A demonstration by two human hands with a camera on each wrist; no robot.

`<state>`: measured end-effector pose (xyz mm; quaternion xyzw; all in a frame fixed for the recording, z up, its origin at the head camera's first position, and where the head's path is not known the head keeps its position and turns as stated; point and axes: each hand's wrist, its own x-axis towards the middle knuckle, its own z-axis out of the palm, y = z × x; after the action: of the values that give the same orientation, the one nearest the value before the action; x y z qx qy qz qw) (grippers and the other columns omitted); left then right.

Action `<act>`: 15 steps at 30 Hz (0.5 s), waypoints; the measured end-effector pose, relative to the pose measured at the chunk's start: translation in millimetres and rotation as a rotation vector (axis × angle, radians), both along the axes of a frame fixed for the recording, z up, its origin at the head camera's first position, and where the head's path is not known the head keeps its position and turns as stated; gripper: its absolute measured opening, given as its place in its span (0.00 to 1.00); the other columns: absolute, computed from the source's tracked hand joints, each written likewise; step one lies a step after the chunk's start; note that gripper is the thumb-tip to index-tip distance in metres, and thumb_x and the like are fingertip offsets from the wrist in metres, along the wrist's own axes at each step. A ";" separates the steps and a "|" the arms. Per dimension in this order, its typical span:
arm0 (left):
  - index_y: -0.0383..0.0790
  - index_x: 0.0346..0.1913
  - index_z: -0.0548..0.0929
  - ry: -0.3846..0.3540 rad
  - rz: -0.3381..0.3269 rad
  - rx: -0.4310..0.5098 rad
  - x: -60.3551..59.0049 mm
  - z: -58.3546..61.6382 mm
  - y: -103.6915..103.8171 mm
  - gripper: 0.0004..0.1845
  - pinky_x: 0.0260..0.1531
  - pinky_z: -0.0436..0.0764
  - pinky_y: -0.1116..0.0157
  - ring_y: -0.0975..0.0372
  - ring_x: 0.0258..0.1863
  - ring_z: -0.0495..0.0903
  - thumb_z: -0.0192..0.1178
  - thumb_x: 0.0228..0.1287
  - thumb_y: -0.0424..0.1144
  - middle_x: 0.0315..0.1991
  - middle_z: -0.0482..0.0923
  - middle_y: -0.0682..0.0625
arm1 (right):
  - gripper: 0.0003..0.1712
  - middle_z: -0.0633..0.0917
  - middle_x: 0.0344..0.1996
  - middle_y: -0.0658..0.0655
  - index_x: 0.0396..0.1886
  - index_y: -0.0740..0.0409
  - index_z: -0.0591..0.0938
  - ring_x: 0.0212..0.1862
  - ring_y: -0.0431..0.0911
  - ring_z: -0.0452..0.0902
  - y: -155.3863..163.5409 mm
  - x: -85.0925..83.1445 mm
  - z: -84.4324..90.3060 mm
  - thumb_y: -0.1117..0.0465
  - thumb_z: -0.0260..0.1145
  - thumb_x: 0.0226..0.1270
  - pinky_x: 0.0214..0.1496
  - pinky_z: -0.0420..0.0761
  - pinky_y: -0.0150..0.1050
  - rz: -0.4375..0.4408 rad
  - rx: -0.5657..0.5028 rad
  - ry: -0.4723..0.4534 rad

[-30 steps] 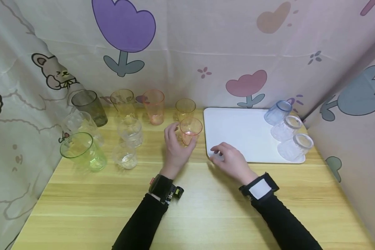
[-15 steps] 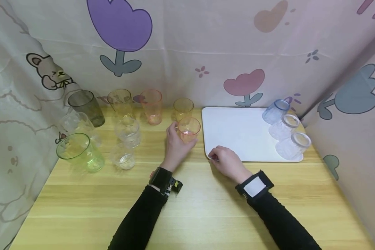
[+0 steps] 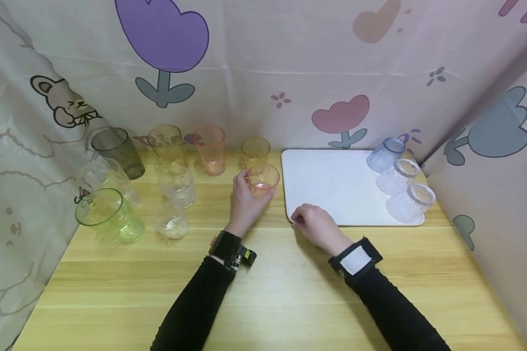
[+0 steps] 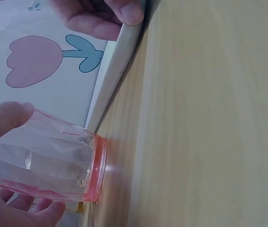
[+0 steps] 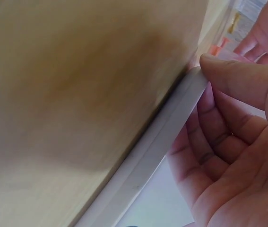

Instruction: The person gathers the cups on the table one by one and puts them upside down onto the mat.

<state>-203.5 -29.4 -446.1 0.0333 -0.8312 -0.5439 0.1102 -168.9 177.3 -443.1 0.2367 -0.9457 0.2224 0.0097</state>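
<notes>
My left hand [image 3: 249, 207] holds a pink-orange glass tumbler [image 3: 263, 179], thumb on one side and fingers on the other. In the left wrist view the tumbler [image 4: 48, 161] has its thick base down by the wooden table, just left of the white tray. My right hand [image 3: 318, 228] pinches the near left corner of that white tray [image 3: 329, 187]. From the right wrist view, the thumb lies on the tray's corner and the fingers curl under its rim [image 5: 148, 146]. A blue tumbler [image 3: 384, 155] and two clear ones [image 3: 397, 176] stand upside down along the tray's right side.
Left of my left hand stand several more tumblers: green [image 3: 110, 214], grey [image 3: 119, 153], yellow [image 3: 166, 146], pink [image 3: 210, 150] and clear ones [image 3: 177, 185]. An amber one [image 3: 255, 152] is right behind the held tumbler. A printed curtain [image 3: 246, 73] borders the table's back.
My right hand's fingers have closed on the tray's corner, having been looser a second ago. My left hand keeps the pink-orange tumbler in the same place. The head view has shifted slightly.
</notes>
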 end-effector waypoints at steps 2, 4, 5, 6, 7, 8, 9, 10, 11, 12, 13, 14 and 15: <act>0.34 0.75 0.60 -0.010 0.002 0.011 0.5 0.6 -0.3 0.53 0.69 0.73 0.47 0.42 0.68 0.72 0.80 0.51 0.43 0.70 0.66 0.36 | 0.08 0.87 0.35 0.56 0.39 0.63 0.88 0.38 0.49 0.85 -0.2 -0.4 -0.3 0.70 0.76 0.60 0.45 0.87 0.45 -0.002 0.001 -0.001; 0.35 0.76 0.60 -0.024 0.005 0.023 1.4 1.1 -0.5 0.53 0.68 0.74 0.48 0.43 0.68 0.72 0.80 0.52 0.43 0.70 0.66 0.37 | 0.08 0.87 0.35 0.56 0.40 0.63 0.88 0.39 0.50 0.85 -0.4 -0.4 -0.1 0.70 0.76 0.60 0.45 0.87 0.45 -0.005 0.003 -0.007; 0.36 0.76 0.60 -0.031 0.007 0.035 2.1 1.6 -0.6 0.52 0.67 0.75 0.48 0.43 0.67 0.72 0.80 0.52 0.44 0.71 0.66 0.38 | 0.08 0.87 0.36 0.56 0.40 0.63 0.88 0.39 0.50 0.85 -0.2 -0.6 -0.2 0.70 0.76 0.60 0.46 0.87 0.45 -0.008 0.004 -0.009; 0.37 0.76 0.61 -0.038 0.009 0.048 2.8 2.0 -0.8 0.52 0.66 0.76 0.48 0.44 0.67 0.73 0.81 0.52 0.44 0.70 0.67 0.39 | 0.08 0.87 0.36 0.56 0.40 0.63 0.88 0.39 0.50 0.85 -0.1 -0.3 0.1 0.69 0.76 0.60 0.46 0.87 0.45 -0.012 0.005 -0.014; 0.38 0.76 0.61 -0.046 0.013 0.061 3.5 2.5 -1.0 0.52 0.65 0.77 0.48 0.45 0.66 0.73 0.80 0.53 0.46 0.70 0.68 0.40 | 0.08 0.88 0.36 0.56 0.40 0.63 0.88 0.40 0.50 0.85 0.0 0.0 0.4 0.69 0.75 0.61 0.46 0.87 0.46 -0.017 0.004 -0.020; 0.39 0.76 0.61 -0.053 0.015 0.077 4.3 3.0 -1.3 0.52 0.64 0.77 0.48 0.46 0.65 0.74 0.80 0.53 0.47 0.69 0.69 0.41 | 0.08 0.87 0.36 0.56 0.40 0.63 0.88 0.40 0.49 0.85 0.3 0.3 0.7 0.69 0.75 0.61 0.46 0.87 0.46 -0.021 0.003 -0.026; 0.40 0.75 0.62 -0.057 0.016 0.105 5.0 3.4 -1.5 0.51 0.63 0.78 0.48 0.47 0.64 0.74 0.80 0.53 0.49 0.68 0.70 0.42 | 0.08 0.87 0.36 0.56 0.41 0.63 0.88 0.39 0.49 0.85 0.7 0.8 1.3 0.68 0.75 0.62 0.46 0.87 0.46 -0.028 -0.004 -0.035; 0.41 0.75 0.63 -0.059 0.015 0.138 5.9 3.9 -1.9 0.50 0.62 0.79 0.49 0.47 0.63 0.75 0.80 0.53 0.49 0.67 0.71 0.42 | 0.09 0.87 0.36 0.56 0.42 0.63 0.88 0.39 0.49 0.85 1.1 1.1 1.5 0.67 0.74 0.62 0.45 0.87 0.46 -0.036 -0.013 -0.041; 0.42 0.74 0.63 -0.057 0.013 0.173 6.6 4.4 -2.2 0.49 0.62 0.79 0.49 0.48 0.63 0.75 0.80 0.54 0.49 0.67 0.72 0.42 | 0.10 0.87 0.37 0.56 0.43 0.63 0.88 0.39 0.49 0.84 1.5 1.4 1.8 0.66 0.74 0.63 0.45 0.87 0.46 -0.045 -0.027 -0.045; 0.42 0.74 0.64 -0.056 0.012 0.206 7.2 4.6 -2.6 0.48 0.62 0.79 0.50 0.49 0.62 0.75 0.79 0.54 0.49 0.66 0.72 0.43 | 0.12 0.87 0.37 0.56 0.45 0.64 0.87 0.39 0.49 0.84 1.7 2.0 2.6 0.65 0.74 0.63 0.45 0.87 0.46 -0.055 -0.046 -0.046; 0.42 0.73 0.64 -0.053 0.009 0.240 7.8 4.7 -2.8 0.47 0.62 0.79 0.51 0.50 0.62 0.75 0.79 0.55 0.49 0.65 0.73 0.42 | 0.13 0.87 0.38 0.57 0.47 0.64 0.87 0.40 0.49 0.84 2.2 2.2 3.0 0.64 0.74 0.64 0.45 0.87 0.46 -0.064 -0.070 -0.044; 0.42 0.72 0.65 -0.046 0.005 0.274 8.4 5.1 -3.1 0.46 0.62 0.79 0.52 0.50 0.61 0.75 0.78 0.55 0.48 0.65 0.73 0.41 | 0.15 0.86 0.39 0.57 0.50 0.64 0.86 0.40 0.49 0.84 2.5 2.3 3.5 0.63 0.74 0.65 0.44 0.87 0.47 -0.074 -0.099 -0.037; 0.42 0.71 0.65 -0.039 0.003 0.305 9.1 5.8 -3.2 0.44 0.61 0.79 0.52 0.50 0.61 0.76 0.78 0.56 0.47 0.64 0.74 0.40 | 0.17 0.86 0.40 0.58 0.52 0.65 0.86 0.40 0.50 0.84 2.9 2.6 4.1 0.62 0.74 0.66 0.45 0.87 0.47 -0.085 -0.131 -0.025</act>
<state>-194.4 -32.6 -440.3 0.0614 -0.7410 -0.6628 0.0885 -166.4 180.2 -439.0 0.1923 -0.9384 0.2861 0.0231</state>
